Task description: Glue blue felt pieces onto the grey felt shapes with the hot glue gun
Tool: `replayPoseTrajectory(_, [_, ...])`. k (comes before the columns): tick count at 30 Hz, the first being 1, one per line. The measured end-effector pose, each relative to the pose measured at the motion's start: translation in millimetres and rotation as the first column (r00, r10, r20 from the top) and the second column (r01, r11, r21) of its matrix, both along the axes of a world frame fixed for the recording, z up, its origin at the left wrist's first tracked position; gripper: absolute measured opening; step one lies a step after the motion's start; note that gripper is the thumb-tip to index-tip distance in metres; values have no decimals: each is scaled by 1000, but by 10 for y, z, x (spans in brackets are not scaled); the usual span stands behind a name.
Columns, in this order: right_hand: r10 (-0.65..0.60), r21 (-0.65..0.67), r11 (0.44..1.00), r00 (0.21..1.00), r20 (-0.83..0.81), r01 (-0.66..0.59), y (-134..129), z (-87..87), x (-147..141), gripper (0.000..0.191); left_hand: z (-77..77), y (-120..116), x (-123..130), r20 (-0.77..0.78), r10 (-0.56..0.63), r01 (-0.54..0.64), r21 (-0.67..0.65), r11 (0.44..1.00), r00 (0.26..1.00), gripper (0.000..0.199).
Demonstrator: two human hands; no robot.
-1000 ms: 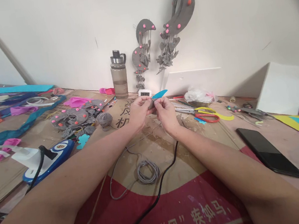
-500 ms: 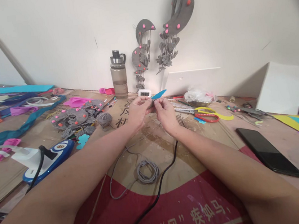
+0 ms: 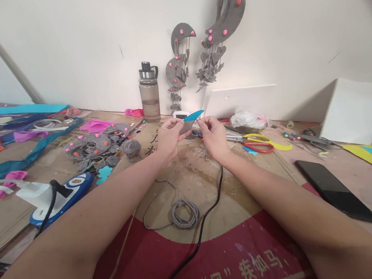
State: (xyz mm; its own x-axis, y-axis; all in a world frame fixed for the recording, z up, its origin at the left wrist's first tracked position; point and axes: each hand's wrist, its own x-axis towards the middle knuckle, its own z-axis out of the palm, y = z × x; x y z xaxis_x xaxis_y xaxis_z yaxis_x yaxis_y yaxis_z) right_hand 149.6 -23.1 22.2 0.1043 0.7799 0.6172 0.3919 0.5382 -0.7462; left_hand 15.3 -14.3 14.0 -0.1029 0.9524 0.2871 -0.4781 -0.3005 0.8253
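Note:
My left hand (image 3: 169, 137) pinches a flat blue piece (image 3: 195, 115), curved and pointed at its right end, together with a dark grey piece below it. The material of both cannot be told. Close to the right side of these pieces, the thumb and finger of my right hand (image 3: 214, 136) are pressed together; what they hold is too small to make out. Below the hands, a loose coil of grey yarn (image 3: 184, 214) lies on the cardboard (image 3: 243, 223), its strand running up toward my left hand. A ball of grey yarn (image 3: 131, 148) sits left of that hand.
Scissors (image 3: 257, 143) lie right of my hands, with a phone (image 3: 336, 191) farther right. A water bottle (image 3: 149, 94) stands at the wall. On the left are a blue power strip (image 3: 79, 182) and grey decorated crescents (image 3: 88, 144). A black cable (image 3: 203, 225) crosses the cardboard.
My hands have moved slightly apart, the right one to the right, and more of the grey piece shows. The yarn strand beside the coil has shifted. The view has turned slightly.

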Motion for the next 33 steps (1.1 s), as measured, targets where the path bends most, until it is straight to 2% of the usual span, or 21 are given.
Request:
replayPoseTrajectory(10, [-56,10,998,998,-3,56,14,25,54,13,-36,-14,29,28,-118,119,-38,992,993,14])
replayPoseTrajectory(18, [97,-78,991,989,-116,-106,44,2,46,18,-56,21,-8,16,-150,150,-51,987,989,16])
replayPoseTrajectory(24, [188,-93,974,964,-188,-208,109,-50,34,21,-30,15,-39,50,-165,170,-102,980,985,13])
replayPoseTrajectory(28, [206,-155,954,938,-279,-256,140,-86,17,25,1,6,-66,77,-219,229,-170,959,973,13])
replayPoseTrajectory(33, [192,-181,949,928,-320,-259,123,-88,-1,23,10,32,-107,88,-249,262,-201,944,964,12])
